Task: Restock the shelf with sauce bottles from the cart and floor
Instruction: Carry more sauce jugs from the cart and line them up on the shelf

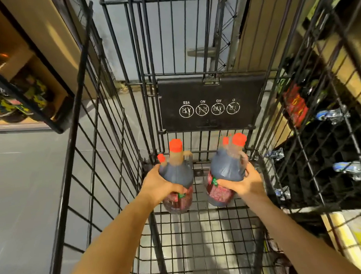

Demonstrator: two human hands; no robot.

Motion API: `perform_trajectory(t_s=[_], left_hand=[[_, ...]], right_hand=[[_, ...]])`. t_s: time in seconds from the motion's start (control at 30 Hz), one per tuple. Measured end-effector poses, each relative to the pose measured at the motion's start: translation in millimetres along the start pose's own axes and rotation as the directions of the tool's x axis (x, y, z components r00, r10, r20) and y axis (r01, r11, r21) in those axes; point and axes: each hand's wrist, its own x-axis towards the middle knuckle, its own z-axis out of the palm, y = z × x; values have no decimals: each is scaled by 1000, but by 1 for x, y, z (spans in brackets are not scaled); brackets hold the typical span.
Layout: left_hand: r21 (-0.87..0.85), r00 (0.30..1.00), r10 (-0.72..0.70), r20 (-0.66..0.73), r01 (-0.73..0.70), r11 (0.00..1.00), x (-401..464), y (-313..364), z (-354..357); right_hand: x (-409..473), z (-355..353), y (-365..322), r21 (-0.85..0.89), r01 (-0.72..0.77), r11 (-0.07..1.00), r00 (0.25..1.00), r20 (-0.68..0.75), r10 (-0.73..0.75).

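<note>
Two bare forearms reach from the near edge down into a black wire shopping cart (200,235), whose mesh floor shows the grey floor (22,185) beneath. The left hand (157,186) grips the left sauce bottle (177,176) around its shoulder, fingers (178,187) curled over the top of the red label, thumb on the far-left side of the dark body. The right hand (246,182) grips the right sauce bottle (226,172) the same way, fingers wrapped across the front just above its label. Both bottles are large jugs of dark sauce with red caps and moulded handles, standing roughly upright, side by side but apart, at the far end of the cart basket; whether they rest on the mesh or are lifted just off it cannot be told. A smaller red cap (161,158) shows just left of the left bottle's neck, and another beside the right bottle's cap; the blur leaves it unclear what they belong to. Just beyond the bottles hangs the cart's black child-seat flap (210,90) printed with white round warning pictograms. To the far left, outside the cart, a shelf (28,85) holds cardboard trays of yellow-patterned packages. To the right, through the cart's side, stand dark shelves with red and black packages (295,105) and several silver-and-blue items.
</note>
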Motion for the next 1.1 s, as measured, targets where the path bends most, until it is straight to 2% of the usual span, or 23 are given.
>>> perform_trajectory(t_s=[0.07, 0.1, 0.23, 0.33, 0.43, 0.57, 0.73, 0.97, 1.1], left_hand=[[-21, 999, -29, 21, 29, 999, -6, 5, 0], [-29, 999, -33, 35, 34, 999, -10, 9, 0], [-41, 996, -45, 75, 49, 998, -30, 34, -3], [-56, 991, -14, 133, 21, 998, -53, 69, -9], [-41, 978, 31, 205, -24, 999, -82, 103, -21], [39, 945, 61, 321, -77, 996, -126, 150, -42], [61, 885, 107, 454, -150, 987, -192, 199, -67], [-6, 855, 202, 477, -227, 974, -274, 253, -90], [-25, 835, 234, 498, -256, 966, -308, 284, -97]], right_hand=[[-4, -6, -6, 251, -96, 963, 995, 17, 95], [-8, -12, -11, 302, -107, 947, 994, 37, 100], [-31, -38, -33, 249, -62, 967, 998, 37, 54], [-54, -62, -65, 159, -51, 986, 996, 83, 38], [-78, -86, -104, 144, -63, 988, 990, 132, 44], [-112, -115, -157, 314, -33, 949, 979, 203, -33], [-162, -149, -218, 382, 4, 924, 949, 289, -123], [-237, -181, -292, 534, 54, 844, 943, 251, -219], [-273, -192, -323, 562, 100, 821, 945, 205, -255]])
